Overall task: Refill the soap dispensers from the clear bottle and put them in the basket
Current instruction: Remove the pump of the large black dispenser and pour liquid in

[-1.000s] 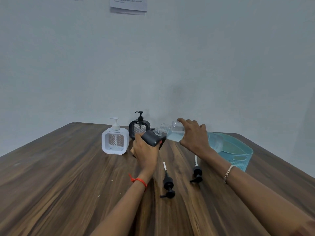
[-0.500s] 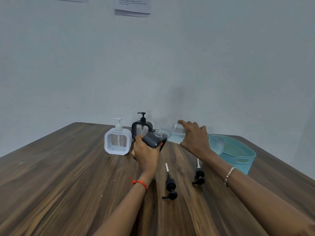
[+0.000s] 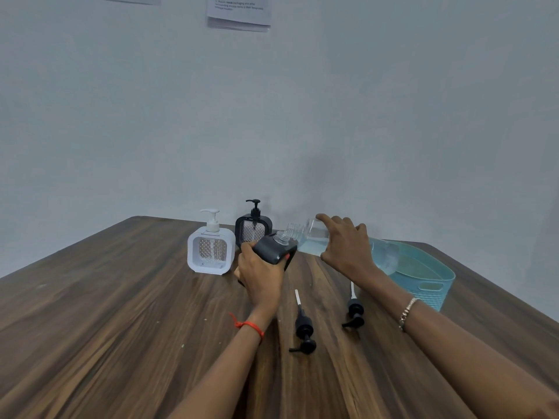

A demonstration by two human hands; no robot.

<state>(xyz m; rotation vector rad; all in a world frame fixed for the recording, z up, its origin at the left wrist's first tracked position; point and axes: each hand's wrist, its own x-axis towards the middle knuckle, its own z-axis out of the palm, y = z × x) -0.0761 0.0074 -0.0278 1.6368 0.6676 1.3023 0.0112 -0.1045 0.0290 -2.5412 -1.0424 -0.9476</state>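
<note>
I see a dark wood-grain table. Two black pump heads lie loose on it, between my forearms. My left hand grips a tilted dark dispenser, neck open. My right hand holds the clear bottle tipped, its mouth meeting that neck. Right of it sits the teal basket. Beyond my left hand stand a white dispenser and a black dispenser. Behind them, a pale wall carries a paper notice.
</note>
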